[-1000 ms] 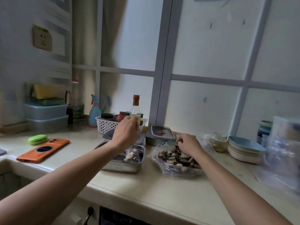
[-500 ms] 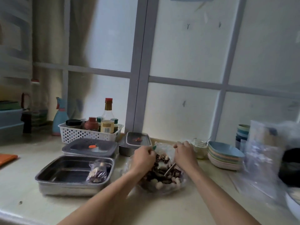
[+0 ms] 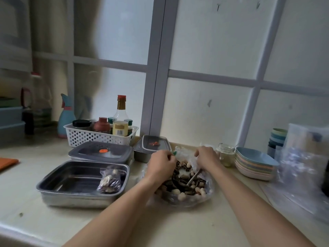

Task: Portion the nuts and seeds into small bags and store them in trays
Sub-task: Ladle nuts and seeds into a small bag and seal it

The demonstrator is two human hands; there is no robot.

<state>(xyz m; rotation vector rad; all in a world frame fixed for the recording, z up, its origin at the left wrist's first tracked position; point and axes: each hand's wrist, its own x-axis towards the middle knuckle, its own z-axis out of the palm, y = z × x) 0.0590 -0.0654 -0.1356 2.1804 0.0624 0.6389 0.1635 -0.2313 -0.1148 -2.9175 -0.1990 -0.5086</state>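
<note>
A large clear plastic bag (image 3: pixel 181 198) of mixed nuts and striped seeds lies open on the counter, with a metal spoon (image 3: pixel 193 177) lying in it. My left hand (image 3: pixel 161 164) grips the bag's left rim with curled fingers. My right hand (image 3: pixel 206 156) grips the right rim. To the left stands an open steel tray (image 3: pixel 58 182) that holds one small filled bag (image 3: pixel 110 179) in its right end.
Two lidded steel containers (image 3: pixel 100 153) (image 3: pixel 154 145) sit behind the tray, and a white basket of bottles (image 3: pixel 99 134) behind them. A glass jar (image 3: pixel 226 155), stacked plates (image 3: pixel 254 165), cups (image 3: pixel 277 138) and clear plastic bags (image 3: pixel 302 164) fill the right side.
My left hand came from above the steel tray over to the big bag and took its left rim. The view swung to the right; the phone left the frame.
</note>
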